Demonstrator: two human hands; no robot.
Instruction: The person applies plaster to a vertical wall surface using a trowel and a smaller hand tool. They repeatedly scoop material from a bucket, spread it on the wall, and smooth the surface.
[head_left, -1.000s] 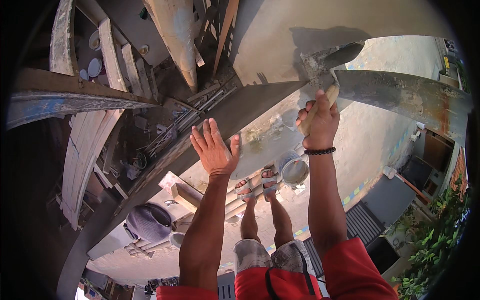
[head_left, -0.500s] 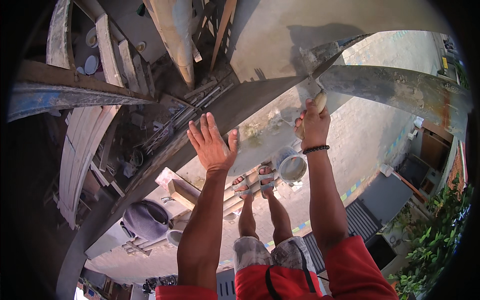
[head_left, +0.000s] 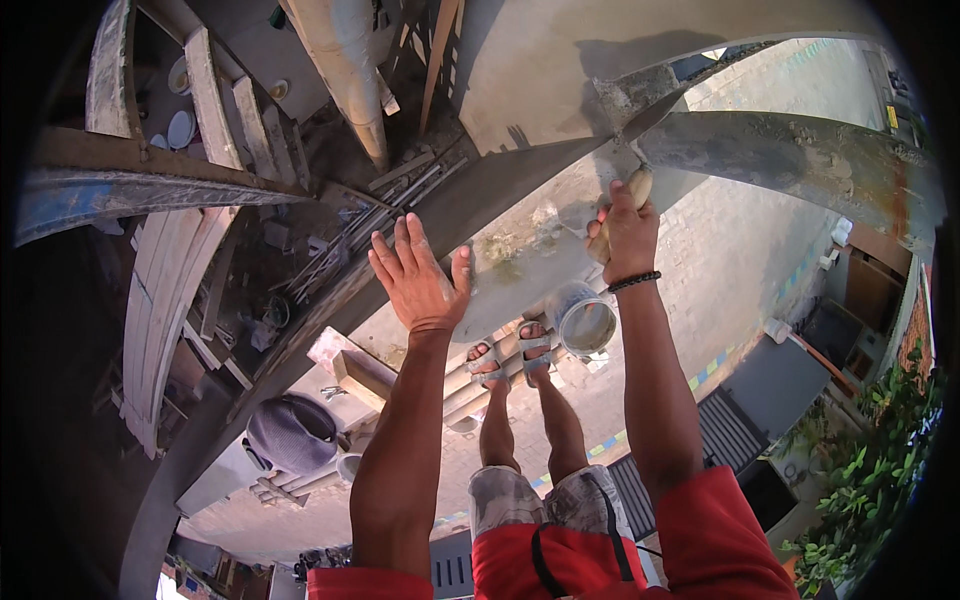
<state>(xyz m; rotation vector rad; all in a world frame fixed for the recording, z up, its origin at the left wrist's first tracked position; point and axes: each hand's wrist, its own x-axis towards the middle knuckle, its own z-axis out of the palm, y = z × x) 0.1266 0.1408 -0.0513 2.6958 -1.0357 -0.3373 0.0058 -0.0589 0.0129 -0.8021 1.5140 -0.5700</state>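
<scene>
My right hand (head_left: 627, 232) grips the pale wooden handle of a plastering trowel (head_left: 640, 100), whose grey, mortar-smeared blade lies against the smooth grey cement wall (head_left: 560, 60). My left hand (head_left: 420, 282) is held up with fingers spread and palm open, holding nothing, close to the wall's lower edge (head_left: 500, 270). Below, my sandalled feet (head_left: 510, 355) stand on round scaffold poles (head_left: 470, 385), high above the ground.
A grey bucket (head_left: 585, 322) sits by my feet. Wooden planks and formwork (head_left: 170, 280) lie left, with a concrete column (head_left: 345, 60) above. A dark round tub (head_left: 292, 432) is below left. A paved yard, a dark roof (head_left: 775, 385) and green plants (head_left: 860, 490) lie right.
My right hand has drawn the trowel down and back along the wall. My left hand has shifted slightly left, still open.
</scene>
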